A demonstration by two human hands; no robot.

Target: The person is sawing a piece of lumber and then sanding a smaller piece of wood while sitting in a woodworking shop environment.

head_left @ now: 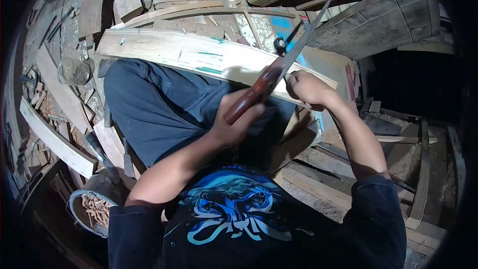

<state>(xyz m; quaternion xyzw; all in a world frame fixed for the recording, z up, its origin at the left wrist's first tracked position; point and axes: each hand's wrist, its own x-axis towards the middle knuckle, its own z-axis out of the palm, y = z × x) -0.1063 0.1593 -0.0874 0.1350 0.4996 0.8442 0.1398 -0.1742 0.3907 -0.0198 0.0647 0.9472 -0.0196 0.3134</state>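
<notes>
My left hand is wrapped round the reddish-brown wooden handle of a long tool. Its grey, tapering blade rises away to the upper right; whether it is a saw or a knife I cannot tell. A long pale board with green streaks lies across in front of my lap, beside my bent knee. My right hand is closed at the board's right part, close beside the blade, its fingers partly hidden.
A bucket of wooden pegs stands at the lower left. Loose planks and a clear plastic bag lie to the left. A small dark round object sits behind the board. Curved timber walls rise at the far right.
</notes>
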